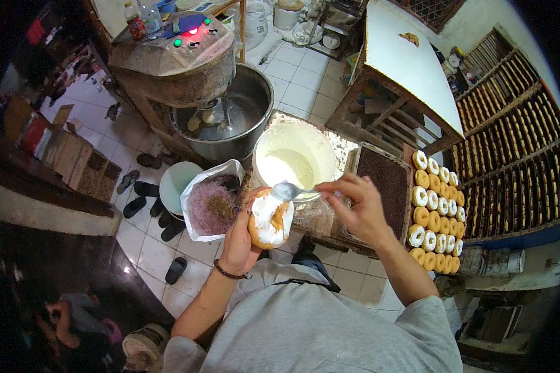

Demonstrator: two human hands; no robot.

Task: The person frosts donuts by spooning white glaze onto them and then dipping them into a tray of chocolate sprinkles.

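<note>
My left hand (241, 240) holds up a ring doughnut (267, 228) whose face is partly coated in white cream. Between the fingers of my right hand (354, 205) is a metal spoon (287, 191); its bowl, with white cream on it, lies at the doughnut's upper edge. Just beyond both hands, a pale bucket (324, 140) holds white cream. To its right sits a tray of dark brown crumbs or sprinkles (385, 182). Farther right, doughnuts stand in rows, some plain (421, 217) and some topped with white cream (419, 196).
A large mixer with a steel bowl (266, 119) stands at the back left. Below it are a white sack (193, 228) of pinkish shreds and a light green bucket (172, 184). Sandals (176, 270) lie on the tiles. A white-topped table (401, 70) and racks of baked goods (508, 154) are at right.
</note>
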